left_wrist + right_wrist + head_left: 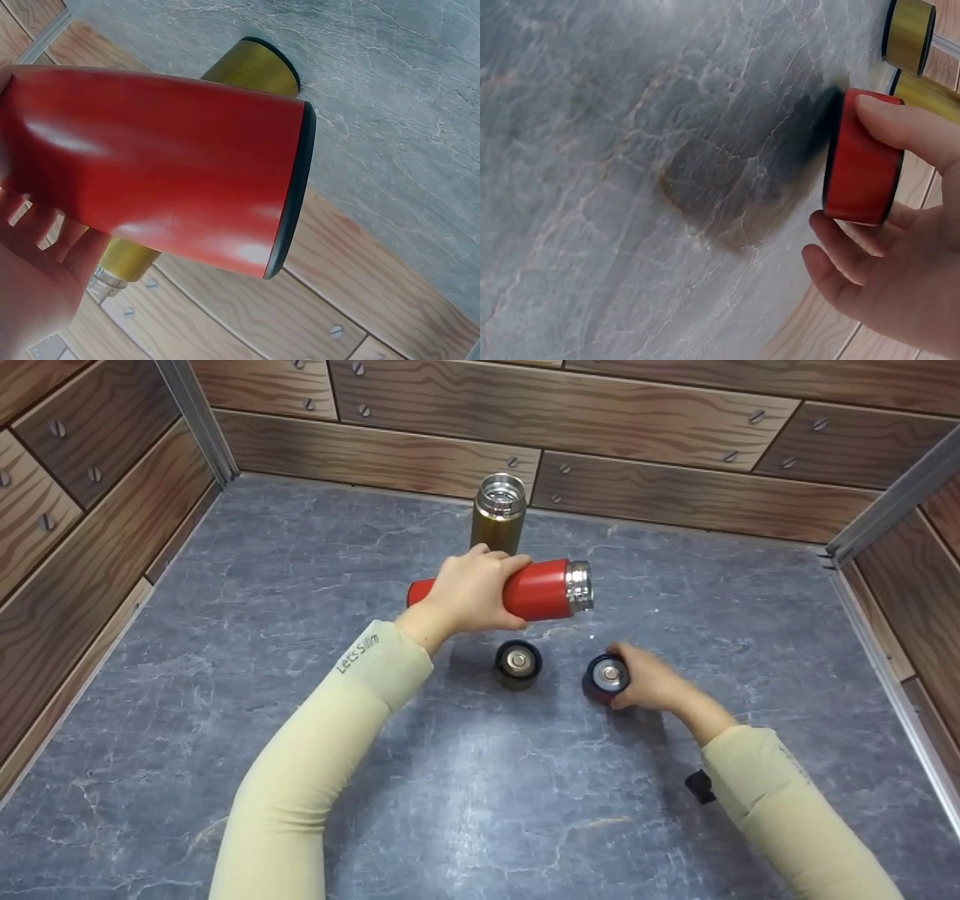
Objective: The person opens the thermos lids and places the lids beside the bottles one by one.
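A red thermos bottle (536, 589) lies sideways in the grip of my left hand (469, 589), its bare steel neck pointing right. In the left wrist view the bottle (187, 169) shows its dark base. My right hand (651, 679) pinches a red lid (866, 157) between thumb and fingers; in the head view its hollow underside faces up. Whether the lid touches the table I cannot tell. Between the hands, a gold lid (517, 664) rests upside down on the table. Behind the red bottle stands an uncapped gold thermos bottle (499, 514), its lower part hidden.
The grey marbled tabletop (465, 810) is bounded by wood-patterned walls (570, 412) at the back and sides, with metal strips at the corners. A small black piece (700, 786) shows beside the right sleeve.
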Motion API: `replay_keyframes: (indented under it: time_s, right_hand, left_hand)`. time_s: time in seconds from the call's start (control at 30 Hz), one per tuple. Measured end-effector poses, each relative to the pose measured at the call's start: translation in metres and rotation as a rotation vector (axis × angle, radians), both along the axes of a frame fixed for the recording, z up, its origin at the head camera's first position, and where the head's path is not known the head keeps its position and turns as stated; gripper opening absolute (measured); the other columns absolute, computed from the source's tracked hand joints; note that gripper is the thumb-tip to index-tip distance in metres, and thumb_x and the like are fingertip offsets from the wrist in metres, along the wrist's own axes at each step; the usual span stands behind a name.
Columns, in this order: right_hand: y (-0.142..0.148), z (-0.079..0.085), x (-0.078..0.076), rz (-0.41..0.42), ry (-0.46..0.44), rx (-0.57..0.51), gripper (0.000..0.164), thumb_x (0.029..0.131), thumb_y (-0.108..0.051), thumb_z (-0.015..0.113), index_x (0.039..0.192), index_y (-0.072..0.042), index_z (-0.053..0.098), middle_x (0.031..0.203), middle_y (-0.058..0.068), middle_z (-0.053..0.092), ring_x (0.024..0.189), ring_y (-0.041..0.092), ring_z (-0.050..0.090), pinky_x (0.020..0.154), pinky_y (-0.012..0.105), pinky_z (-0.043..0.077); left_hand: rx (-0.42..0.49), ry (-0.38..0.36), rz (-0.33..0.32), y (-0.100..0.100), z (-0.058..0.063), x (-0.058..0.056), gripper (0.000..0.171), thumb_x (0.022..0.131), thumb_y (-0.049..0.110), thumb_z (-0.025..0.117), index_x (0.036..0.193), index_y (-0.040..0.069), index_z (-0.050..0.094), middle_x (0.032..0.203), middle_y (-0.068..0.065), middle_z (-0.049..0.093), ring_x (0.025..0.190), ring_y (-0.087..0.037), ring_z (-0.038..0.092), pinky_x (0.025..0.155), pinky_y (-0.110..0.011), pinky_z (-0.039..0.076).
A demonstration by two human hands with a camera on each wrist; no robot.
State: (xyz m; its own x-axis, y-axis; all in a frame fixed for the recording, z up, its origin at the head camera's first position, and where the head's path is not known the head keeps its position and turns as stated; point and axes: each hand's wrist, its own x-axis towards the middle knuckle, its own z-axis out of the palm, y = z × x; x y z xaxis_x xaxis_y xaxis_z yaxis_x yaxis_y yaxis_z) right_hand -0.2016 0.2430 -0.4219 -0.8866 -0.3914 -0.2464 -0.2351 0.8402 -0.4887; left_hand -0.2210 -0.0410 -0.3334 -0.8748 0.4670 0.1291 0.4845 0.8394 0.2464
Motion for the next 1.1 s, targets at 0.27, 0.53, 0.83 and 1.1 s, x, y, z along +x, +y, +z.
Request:
replay_keyframes:
  time_s: [0.27,0.53,0.83,1.1]
  right_hand:
    - [0.002,-0.002,0.003,-0.008,-0.027,0.085,0.087,0.062,-0.005,0.079,0.135,0.011,0.034,0.132,0.034,0.043,0.122,0.052,0.038,0.104,0.062,0.028]
    - [0.009,0.007,0.009,-0.008,0.002,0.141,0.110,0.068,-0.036,0.079,0.148,0.001,0.012,0.148,0.032,0.019,0.132,0.055,0.017,0.100,0.074,0.010]
    - [0.015,0.015,0.015,-0.004,0.010,0.158,0.112,0.074,-0.057,0.068,0.151,-0.007,0.003,0.154,0.026,0.006,0.137,0.055,0.000,0.098,0.077,-0.004]
    - [0.023,0.020,0.016,-0.026,0.011,0.147,0.110,0.075,-0.058,0.066,0.151,-0.009,0.004,0.154,0.025,0.007,0.137,0.055,0.000,0.096,0.078,-0.004]
  left_hand:
    - [0.005,-0.010,0.003,0.002,0.001,0.000,0.078,0.068,0.048,0.074,0.136,0.020,0.048,0.122,-0.001,0.062,0.104,-0.021,0.050,0.079,-0.043,0.049]
    - [0.013,-0.010,0.009,0.003,0.001,0.001,0.078,0.068,0.048,0.074,0.136,0.020,0.049,0.120,-0.001,0.063,0.103,-0.021,0.050,0.079,-0.042,0.049]
    - [0.037,-0.009,0.027,0.010,0.007,0.001,0.076,0.069,0.049,0.072,0.134,0.019,0.049,0.117,0.002,0.065,0.102,-0.020,0.052,0.077,-0.042,0.050]
    - [0.067,0.006,0.028,0.024,0.018,-0.001,0.069,0.069,0.051,0.070,0.128,0.019,0.052,0.108,0.001,0.067,0.098,-0.018,0.055,0.076,-0.039,0.050]
